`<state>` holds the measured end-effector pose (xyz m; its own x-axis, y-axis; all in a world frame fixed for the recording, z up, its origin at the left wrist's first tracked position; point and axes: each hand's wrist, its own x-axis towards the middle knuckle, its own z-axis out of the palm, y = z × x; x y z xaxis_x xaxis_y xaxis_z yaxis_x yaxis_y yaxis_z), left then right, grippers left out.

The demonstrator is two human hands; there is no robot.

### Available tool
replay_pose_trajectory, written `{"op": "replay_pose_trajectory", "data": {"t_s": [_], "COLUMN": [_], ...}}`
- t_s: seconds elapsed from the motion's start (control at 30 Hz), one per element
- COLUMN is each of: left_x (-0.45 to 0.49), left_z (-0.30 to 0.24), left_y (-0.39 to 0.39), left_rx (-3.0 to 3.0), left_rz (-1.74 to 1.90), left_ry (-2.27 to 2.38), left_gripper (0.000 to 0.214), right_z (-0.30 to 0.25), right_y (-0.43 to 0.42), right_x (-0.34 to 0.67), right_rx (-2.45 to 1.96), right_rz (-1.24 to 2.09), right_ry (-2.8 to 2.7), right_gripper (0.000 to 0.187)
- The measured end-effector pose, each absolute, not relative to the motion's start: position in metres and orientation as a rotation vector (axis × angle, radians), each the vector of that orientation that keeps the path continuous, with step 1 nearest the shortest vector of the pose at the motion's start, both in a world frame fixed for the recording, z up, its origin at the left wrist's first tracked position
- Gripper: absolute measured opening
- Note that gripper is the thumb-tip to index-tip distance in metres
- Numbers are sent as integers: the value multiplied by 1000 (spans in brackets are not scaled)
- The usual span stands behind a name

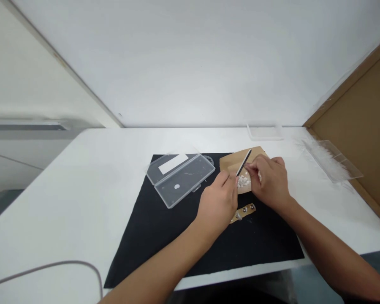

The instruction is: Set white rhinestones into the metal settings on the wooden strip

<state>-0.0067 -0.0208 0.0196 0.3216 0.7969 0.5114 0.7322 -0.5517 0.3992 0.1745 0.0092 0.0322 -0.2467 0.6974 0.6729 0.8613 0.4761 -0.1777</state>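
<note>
My left hand [220, 200] is closed around a thin black-and-white stick [244, 162] that points up and away. Just to its right, the fingers of my right hand [270, 179] are pinched together over a brown cardboard tray [229, 161]. What they hold, if anything, is hidden. Small white pieces [243, 182] lie in a heap in this tray, between my two hands. Nearer to me, partly behind my left hand, is a tan strip [249, 208] with round metal-looking dots and a small pale piece on it.
A clear hinged plastic case [180, 191] lies opened out on the black mat [164, 236], a white label [173, 164] on it. Behind stands a clear shallow box [264, 137]. At right, a clear tray [332, 160] holds whitish strands. A cable [63, 262] crosses the table's front left.
</note>
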Motion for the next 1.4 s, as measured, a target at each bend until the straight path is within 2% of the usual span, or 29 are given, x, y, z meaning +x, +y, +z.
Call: {"op": "replay_pose_trajectory", "data": {"t_s": [0.4, 0.8, 1.2, 1.4], "left_x": [-8, -13, -7, -4], "left_z": [19, 18, 24, 23], "left_y": [-18, -12, -19, -22], "left_rx": [2420, 2444, 2065, 1966], "left_rz": [1160, 1260, 1374, 1342], "left_ry": [1423, 1573, 1222, 1106], "left_gripper": [23, 31, 20, 20], "right_z": [29, 29, 22, 16], "right_y": [4, -7, -2, -3], "right_x": [176, 183, 185, 175], "right_rx": [-1228, -1149, -1381, -1265], "right_rz": [-243, -5, -75, -84], "right_ry": [-1999, -1845, -1764, -1809], "right_gripper": [20, 11, 11, 15]}}
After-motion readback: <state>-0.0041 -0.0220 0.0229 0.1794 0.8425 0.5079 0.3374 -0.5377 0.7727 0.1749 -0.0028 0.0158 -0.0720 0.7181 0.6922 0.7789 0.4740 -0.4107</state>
